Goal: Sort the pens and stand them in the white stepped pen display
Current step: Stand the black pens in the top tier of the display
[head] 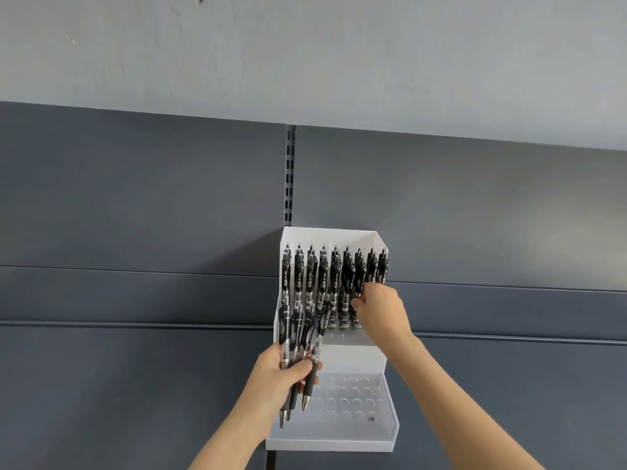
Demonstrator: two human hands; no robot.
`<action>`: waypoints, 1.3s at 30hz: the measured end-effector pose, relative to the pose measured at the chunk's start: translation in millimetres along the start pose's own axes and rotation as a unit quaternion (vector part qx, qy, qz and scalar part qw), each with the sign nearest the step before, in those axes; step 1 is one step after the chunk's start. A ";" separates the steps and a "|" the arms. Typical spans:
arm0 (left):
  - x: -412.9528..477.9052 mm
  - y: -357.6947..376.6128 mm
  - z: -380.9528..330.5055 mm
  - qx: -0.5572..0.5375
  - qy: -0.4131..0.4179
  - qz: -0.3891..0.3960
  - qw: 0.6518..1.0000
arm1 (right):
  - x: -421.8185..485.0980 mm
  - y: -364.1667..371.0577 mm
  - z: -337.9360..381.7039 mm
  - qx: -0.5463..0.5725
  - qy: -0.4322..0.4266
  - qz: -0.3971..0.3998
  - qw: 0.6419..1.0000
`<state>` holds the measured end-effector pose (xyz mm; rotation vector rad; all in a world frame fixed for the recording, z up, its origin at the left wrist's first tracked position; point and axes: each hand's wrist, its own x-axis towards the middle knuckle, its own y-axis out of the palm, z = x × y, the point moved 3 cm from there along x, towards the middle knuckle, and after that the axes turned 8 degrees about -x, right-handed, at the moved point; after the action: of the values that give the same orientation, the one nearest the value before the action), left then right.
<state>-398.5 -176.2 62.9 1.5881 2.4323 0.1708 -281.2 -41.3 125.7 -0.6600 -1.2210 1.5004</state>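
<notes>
Left hand (283, 371) curled round a bundle of black pens (298, 334) before the white stepped pen display (330, 446), right hand (381, 308) pinching one standing pen (358, 283) in the packed upper rows (315, 276), clip print too small to read, lower step's round holes (353, 398) open, grey shelf panels (135, 385) either side

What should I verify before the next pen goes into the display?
1. Spare pens secure: ok. The left hand grips the bundle of pens, tips down.
2. Right hand free to take the next pen: not ok. The right hand pinches a standing pen in the upper rows.
3. That pen fully seated: cannot tell. The fingers hide its lower part.
4. Free holes left: ok. The lower step of the white display shows only open holes.
5. Standing pens tidy: ok. The filled rows stand roughly parallel.
</notes>
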 end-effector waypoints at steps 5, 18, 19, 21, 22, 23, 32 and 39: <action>-0.8 1.8 -5.8 -0.010 0.009 0.010 1.000 | -2.7 2.7 -1.2 0.029 0.000 -0.007 1.000; -1.8 17.3 -13.5 -0.059 -0.003 0.055 0.997 | -63.1 8.8 7.1 0.340 -0.045 0.056 0.938; -1.8 19.3 -12.8 -0.059 -0.006 0.058 0.997 | -61.9 9.5 6.0 0.342 -0.036 0.060 0.937; -0.6 21.8 -10.5 -0.059 -0.011 0.054 0.997 | -60.9 6.0 4.3 0.325 -0.029 0.055 0.944; 0.2 21.5 -9.0 -0.058 -0.010 0.046 0.997 | -59.3 2.4 2.6 0.314 -0.029 0.046 0.948; 1.3 20.1 -7.4 -0.056 -0.010 0.034 0.998 | -56.8 -3.4 -0.2 0.307 -0.028 0.029 0.951; 3.0 15.6 -4.3 -0.048 -0.009 0.022 0.999 | -8.8 -37.5 -30.5 0.219 0.011 -0.153 0.963; -0.1 15.9 -3.8 -0.034 -0.002 0.025 0.999 | -3.4 -19.6 -15.3 0.046 0.004 -0.074 0.996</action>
<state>-385.4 -169.8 70.1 1.6185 2.3599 0.2547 -259.5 -40.4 138.1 -0.5029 -1.1607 1.4196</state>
